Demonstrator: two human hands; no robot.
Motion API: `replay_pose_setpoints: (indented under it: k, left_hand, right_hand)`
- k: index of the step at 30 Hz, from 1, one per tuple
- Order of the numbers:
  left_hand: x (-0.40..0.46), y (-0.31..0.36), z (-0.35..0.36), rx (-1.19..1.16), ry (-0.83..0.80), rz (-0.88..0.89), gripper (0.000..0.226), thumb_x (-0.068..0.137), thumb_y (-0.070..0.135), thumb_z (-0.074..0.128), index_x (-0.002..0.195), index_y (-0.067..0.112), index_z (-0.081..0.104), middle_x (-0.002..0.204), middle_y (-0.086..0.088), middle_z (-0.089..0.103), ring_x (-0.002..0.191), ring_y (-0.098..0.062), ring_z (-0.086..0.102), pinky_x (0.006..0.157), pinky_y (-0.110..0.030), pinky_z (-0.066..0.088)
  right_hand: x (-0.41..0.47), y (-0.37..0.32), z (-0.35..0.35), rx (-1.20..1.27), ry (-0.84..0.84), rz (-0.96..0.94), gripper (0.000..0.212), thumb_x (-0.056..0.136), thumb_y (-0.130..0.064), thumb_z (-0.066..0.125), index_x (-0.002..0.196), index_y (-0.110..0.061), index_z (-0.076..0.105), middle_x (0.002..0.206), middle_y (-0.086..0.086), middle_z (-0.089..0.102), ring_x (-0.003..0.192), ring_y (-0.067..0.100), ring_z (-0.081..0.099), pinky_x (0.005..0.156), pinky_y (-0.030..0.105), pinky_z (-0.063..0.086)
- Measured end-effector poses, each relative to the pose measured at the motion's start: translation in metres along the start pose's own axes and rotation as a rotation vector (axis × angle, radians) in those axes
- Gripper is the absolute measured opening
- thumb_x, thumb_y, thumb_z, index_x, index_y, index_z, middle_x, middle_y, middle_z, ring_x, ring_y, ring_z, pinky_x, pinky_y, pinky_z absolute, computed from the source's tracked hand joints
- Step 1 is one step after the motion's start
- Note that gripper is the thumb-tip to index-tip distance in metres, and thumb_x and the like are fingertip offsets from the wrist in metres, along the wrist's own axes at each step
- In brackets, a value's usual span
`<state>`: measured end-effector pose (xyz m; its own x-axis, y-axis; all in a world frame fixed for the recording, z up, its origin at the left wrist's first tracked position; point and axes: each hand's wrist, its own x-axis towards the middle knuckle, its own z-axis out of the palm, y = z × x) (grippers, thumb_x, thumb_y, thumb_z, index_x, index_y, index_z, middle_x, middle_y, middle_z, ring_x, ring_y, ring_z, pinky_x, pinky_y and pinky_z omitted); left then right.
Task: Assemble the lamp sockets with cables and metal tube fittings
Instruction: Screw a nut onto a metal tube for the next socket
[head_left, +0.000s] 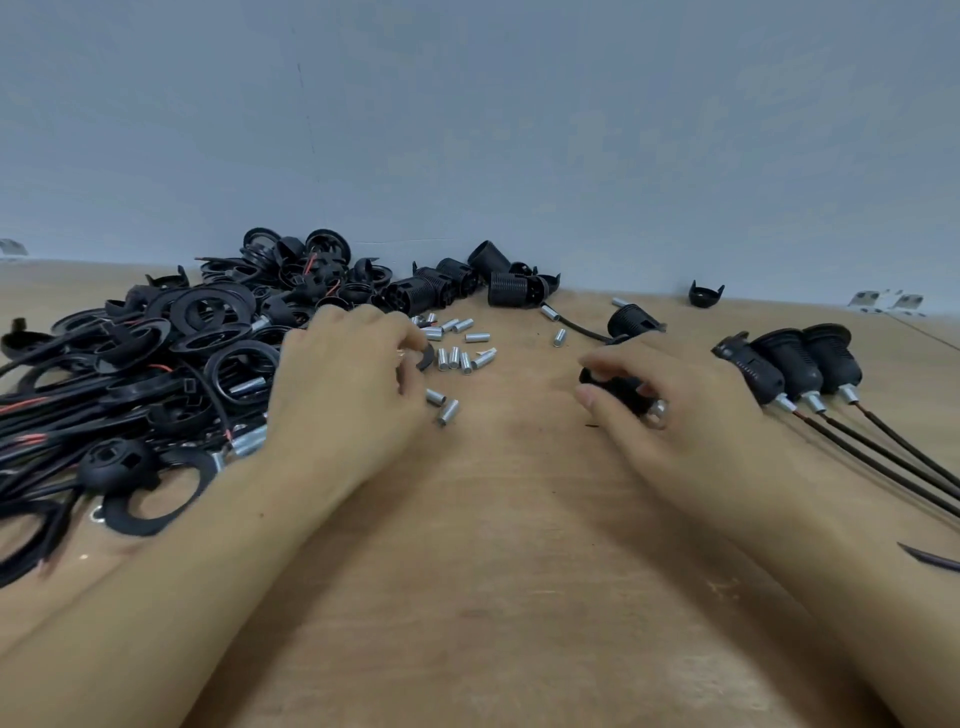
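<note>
My right hand (670, 410) curls round a black socket cap (618, 389) with a metal tube fitting (655, 411) at its near end, low over the wooden table (493, 545). My left hand (348, 384) pinches a small black part (427, 357) at its fingertips, beside several loose silver metal tubes (457, 358). Three assembled sockets with cables (795, 369) lie in a row at the right. Another socket on a cable (631, 322) lies beyond my right hand.
A big heap of black rings, caps and red-and-black cables (156, 364) fills the left side. Loose threaded socket bodies (483, 283) sit by the blue-grey wall. A lone cap (705, 294) stands at the back right. A dark cable end (930, 558) pokes in at the right edge.
</note>
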<state>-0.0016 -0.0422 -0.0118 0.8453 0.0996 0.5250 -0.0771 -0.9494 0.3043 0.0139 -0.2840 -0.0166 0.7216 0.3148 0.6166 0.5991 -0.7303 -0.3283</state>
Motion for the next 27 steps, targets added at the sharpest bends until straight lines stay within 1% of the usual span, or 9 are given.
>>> replay_pose_setpoints:
  k: [3,6,10,12,15,18,22,24,27]
  left_hand:
    - [0.008,-0.016,-0.002,0.049,-0.096,-0.032,0.025,0.090,0.019,0.055,0.109,0.025,0.069,0.112,0.003,0.066,0.108,-0.026,0.053,0.091,-0.043,0.044]
    - [0.010,-0.017,0.002,0.112,-0.278,0.116,0.024,0.095,0.019,0.053,0.110,0.028,0.070,0.116,0.009,0.066,0.110,-0.023,0.052,0.093,-0.044,0.044]
    - [0.013,-0.021,0.004,0.034,-0.320,0.096,0.018,0.094,0.029,0.063,0.111,0.029,0.070,0.111,0.011,0.068,0.109,-0.020,0.058,0.092,-0.037,0.046]
    - [0.013,-0.019,0.002,-0.094,-0.325,0.042,0.024,0.094,0.019,0.062,0.115,0.028,0.070,0.115,0.008,0.069,0.110,-0.017,0.059,0.094,-0.032,0.045]
    - [0.015,-0.024,-0.010,-0.087,-0.189,-0.018,0.030,0.092,0.011,0.057,0.112,0.029,0.070,0.114,0.007,0.067,0.109,-0.019,0.059,0.095,-0.039,0.048]
    - [0.019,-0.035,-0.028,0.070,-0.149,-0.116,0.011,0.087,0.026,0.064,0.085,0.035,0.068,0.087,0.016,0.067,0.090,-0.018,0.063,0.080,-0.040,0.054]
    - [0.019,-0.036,-0.035,0.255,-0.358,-0.182,0.008,0.086,0.034,0.066,0.082,0.040,0.068,0.098,0.006,0.068,0.094,-0.023,0.063,0.083,-0.040,0.053]
    - [0.019,-0.034,-0.032,0.282,-0.359,-0.167,0.011,0.087,0.034,0.068,0.093,0.043,0.070,0.107,0.002,0.067,0.098,-0.025,0.062,0.082,-0.039,0.051]
    - [0.019,-0.032,-0.028,0.258,-0.323,-0.139,0.012,0.086,0.036,0.072,0.096,0.043,0.072,0.104,0.006,0.068,0.094,-0.023,0.061,0.076,-0.035,0.045]
  right_hand:
    - [-0.003,-0.008,0.004,0.079,-0.054,-0.059,0.020,0.092,-0.031,0.065,0.108,-0.021,0.070,0.092,-0.013,0.065,0.089,0.011,0.059,0.079,0.035,0.051]
    - [-0.003,-0.014,0.005,0.112,-0.126,-0.035,0.023,0.091,-0.029,0.064,0.112,-0.021,0.069,0.092,-0.014,0.065,0.090,0.010,0.060,0.080,0.035,0.051]
    - [-0.005,-0.019,0.007,0.088,-0.162,-0.032,0.023,0.092,-0.030,0.062,0.114,-0.026,0.068,0.093,-0.027,0.058,0.088,-0.004,0.055,0.081,0.012,0.041]
    - [-0.004,-0.025,0.010,0.050,-0.224,-0.060,0.030,0.096,-0.033,0.057,0.124,-0.027,0.062,0.109,-0.026,0.058,0.100,-0.011,0.052,0.089,0.005,0.037]
    - [0.001,-0.038,0.021,0.039,-0.416,-0.199,0.045,0.101,-0.032,0.048,0.144,-0.022,0.044,0.150,-0.009,0.042,0.137,0.007,0.035,0.114,0.020,0.023]
    - [0.004,-0.045,0.033,-0.013,-0.594,-0.272,0.051,0.103,-0.037,0.036,0.152,-0.025,0.029,0.160,-0.013,0.022,0.148,0.009,0.013,0.120,0.031,0.014]
    - [0.006,-0.040,0.026,-0.049,-0.498,-0.251,0.038,0.103,-0.031,0.043,0.137,-0.019,0.052,0.136,-0.005,0.055,0.131,0.018,0.043,0.105,0.041,0.036]
    - [0.005,-0.038,0.021,-0.014,-0.410,-0.198,0.034,0.101,-0.026,0.047,0.134,-0.020,0.054,0.129,-0.006,0.057,0.121,0.018,0.050,0.100,0.039,0.041]
    - [0.003,-0.035,0.022,-0.039,-0.470,-0.200,0.036,0.101,-0.023,0.047,0.136,-0.025,0.053,0.136,-0.012,0.053,0.123,0.014,0.048,0.102,0.031,0.039]
